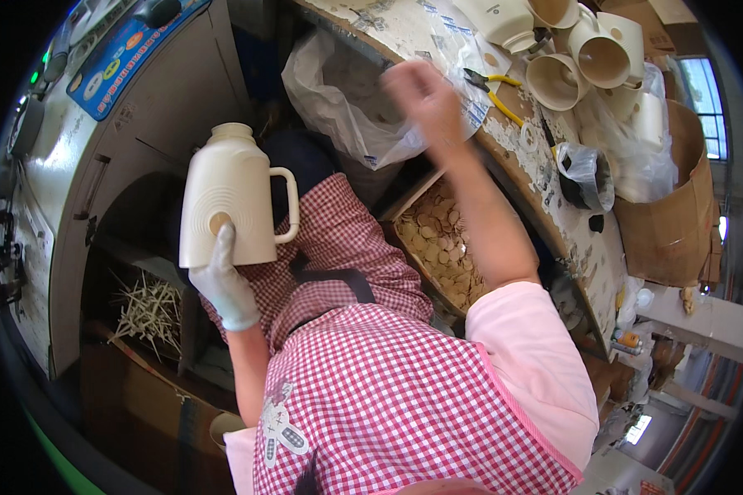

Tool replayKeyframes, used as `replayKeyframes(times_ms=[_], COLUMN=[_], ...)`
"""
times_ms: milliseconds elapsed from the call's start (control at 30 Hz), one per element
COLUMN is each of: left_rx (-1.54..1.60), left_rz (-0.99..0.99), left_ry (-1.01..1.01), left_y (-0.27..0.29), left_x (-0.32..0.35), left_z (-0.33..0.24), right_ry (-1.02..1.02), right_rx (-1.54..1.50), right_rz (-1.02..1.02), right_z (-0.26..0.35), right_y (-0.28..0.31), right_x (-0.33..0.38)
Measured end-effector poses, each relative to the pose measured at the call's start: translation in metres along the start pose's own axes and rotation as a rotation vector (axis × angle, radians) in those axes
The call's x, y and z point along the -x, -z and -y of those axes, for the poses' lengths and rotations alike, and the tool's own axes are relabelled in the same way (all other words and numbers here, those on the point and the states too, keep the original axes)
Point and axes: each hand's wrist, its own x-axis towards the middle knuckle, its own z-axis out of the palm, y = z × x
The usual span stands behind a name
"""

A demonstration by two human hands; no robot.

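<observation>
Left hand [225, 289] clasps jug [231, 186], apparently a holding step; right hand [428, 103] blurred near bag [334, 120], finger pose unclear; next move likely needs steady support.

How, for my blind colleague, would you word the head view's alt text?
A gloved left hand holds a cream handled jug; the bare, blurred right hand appears near yellow-handled pliers on a worn workbench. Tan discs lie in a box.

At the far left, a blue printed mat [128, 62] is laid on a pale worktop [68, 148]. Nearer, thin pale sticks [150, 315] are heaped. On the right, a tall cardboard box [660, 219] is placed, and a bright window [705, 107] is seen beyond.
</observation>
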Motion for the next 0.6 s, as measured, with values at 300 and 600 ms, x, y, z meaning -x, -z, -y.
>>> replayKeyframes(times_ms=[300,600], left_rx=[0.411,0.336], left_rz=[-0.03,0.054], left_ry=[0.422,0.353], left_y=[0.028,0.026], left_x=[0.001,0.031], left_z=[0.007,0.003], right_ry=[-0.064,-0.187], right_rx=[0.486,0.912], right_rz=[0.148,0.109], right_z=[-0.095,-0.117], right_y=[0.143,0.22], right_x=[-0.088,-0.095])
